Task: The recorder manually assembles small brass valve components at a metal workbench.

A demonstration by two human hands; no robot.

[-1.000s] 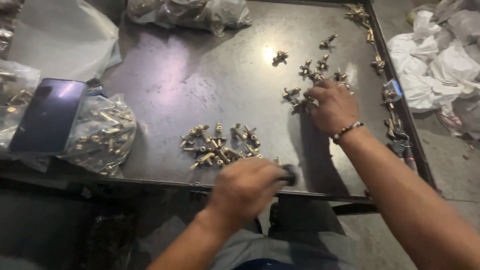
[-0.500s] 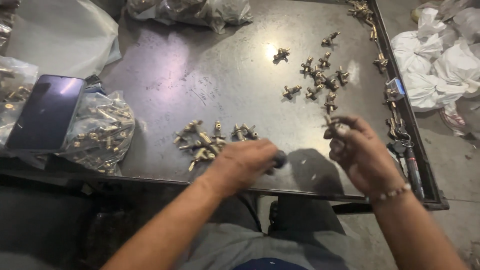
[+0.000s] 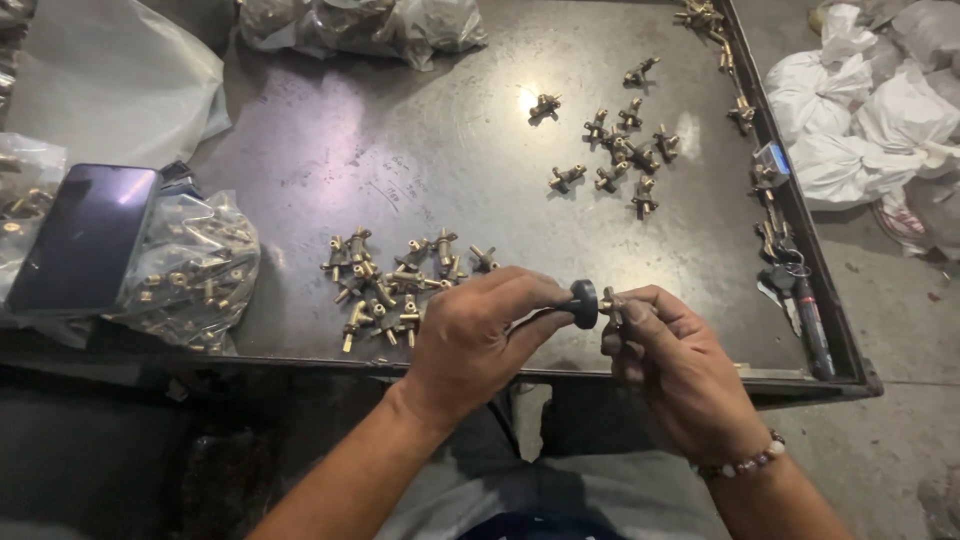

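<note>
Left hand (image 3: 470, 345) clenched around a black knob tool (image 3: 583, 303), its tip against a brass fitting (image 3: 612, 305) pinched in right hand (image 3: 672, 365) fingers. Both sit over the tray's (image 3: 400, 150) near edge. 1 fitting pile (image 3: 395, 285) just left of the hands, scattered fittings (image 3: 620, 150) farther back. Phone (image 3: 85, 235) on bag at tray's left.

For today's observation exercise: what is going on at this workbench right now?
A person at a dark metal table holds a black-tipped tool in the left hand against a small brass fitting pinched in the right hand. One cluster of brass fittings lies left of the hands, another cluster farther back. A phone rests on bagged fittings.
</note>
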